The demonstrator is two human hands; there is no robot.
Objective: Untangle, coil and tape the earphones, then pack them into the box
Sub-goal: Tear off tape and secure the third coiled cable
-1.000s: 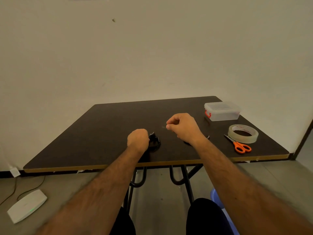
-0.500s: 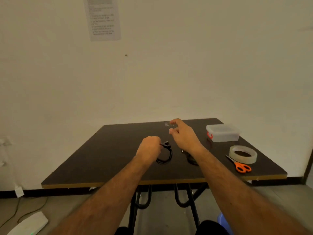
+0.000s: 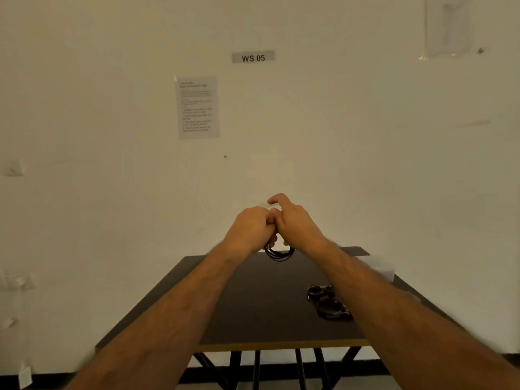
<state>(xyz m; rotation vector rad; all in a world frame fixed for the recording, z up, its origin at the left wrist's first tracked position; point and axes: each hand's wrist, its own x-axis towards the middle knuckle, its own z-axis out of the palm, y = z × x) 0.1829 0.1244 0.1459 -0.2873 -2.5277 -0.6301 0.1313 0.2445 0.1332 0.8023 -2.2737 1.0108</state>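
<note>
Head view | both hands (image 3: 277, 225) pinch coiled earphones (image 3: 279, 252); box (image 3: 380, 268) blurred, half-hidden

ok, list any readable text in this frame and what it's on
"WS 05": dark print on the small grey rectangular wall sign.
White printed paper sheet taped to the wall below it: several lines of text, too small and blurred to read.
Clear plastic sleeve on the wall, top right: nothing legible.
No other text shows.
</note>
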